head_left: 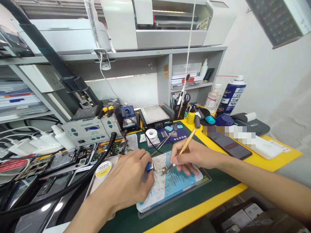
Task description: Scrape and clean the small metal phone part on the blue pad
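Observation:
My right hand grips a slim gold pen-shaped tool, tilted with its upper end rising out of the fist. The tool's working end is hard to make out beside the fingers, close to a small circuit board. My left hand is closed at the board's left side, with a small blue object showing between thumb and fingers; its kind is not clear. Board and both hands are over a blue-and-white work pad, which lies on a dark perforated tray on the green mat.
A solder spool and tweezers lie behind the pad. To the left are a rework station, a black hose and opened phones. On the right are a phone and a spray can. A shelf stands behind.

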### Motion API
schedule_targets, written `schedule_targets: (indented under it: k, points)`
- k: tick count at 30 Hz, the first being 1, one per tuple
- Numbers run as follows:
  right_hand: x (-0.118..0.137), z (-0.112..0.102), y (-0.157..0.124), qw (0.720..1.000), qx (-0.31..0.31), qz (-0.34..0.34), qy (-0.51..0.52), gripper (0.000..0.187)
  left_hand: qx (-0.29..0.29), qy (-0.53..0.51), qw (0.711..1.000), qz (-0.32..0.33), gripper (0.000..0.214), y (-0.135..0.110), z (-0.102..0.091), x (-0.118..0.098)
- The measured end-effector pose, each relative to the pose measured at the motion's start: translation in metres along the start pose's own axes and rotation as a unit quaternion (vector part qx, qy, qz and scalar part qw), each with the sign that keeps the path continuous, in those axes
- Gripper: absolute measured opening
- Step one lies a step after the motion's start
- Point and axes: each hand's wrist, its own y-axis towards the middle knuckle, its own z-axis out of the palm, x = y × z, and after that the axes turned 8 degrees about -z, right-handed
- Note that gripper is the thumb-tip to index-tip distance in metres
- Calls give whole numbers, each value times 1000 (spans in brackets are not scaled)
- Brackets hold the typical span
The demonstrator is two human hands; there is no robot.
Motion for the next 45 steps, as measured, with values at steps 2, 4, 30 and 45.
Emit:
schedule_targets:
  k: [2, 4, 30, 45]
  points:
    - [0, 1, -1, 1000, -8, -5, -9, 16, -4, 7, 1000, 4, 16, 0, 1, 0]
    - [1, 3, -2, 1000, -16, -10, -22, 15, -9, 11, 1000, 10, 16, 1, 3, -2]
    - [-2, 5, -2, 996, -52, 20, -67, 10, -54, 36, 997, 44, 16, 1, 19, -13]
    - [-1, 9, 0, 997, -46, 19, -51, 14, -56, 39, 997, 49, 15, 1, 21, -13]
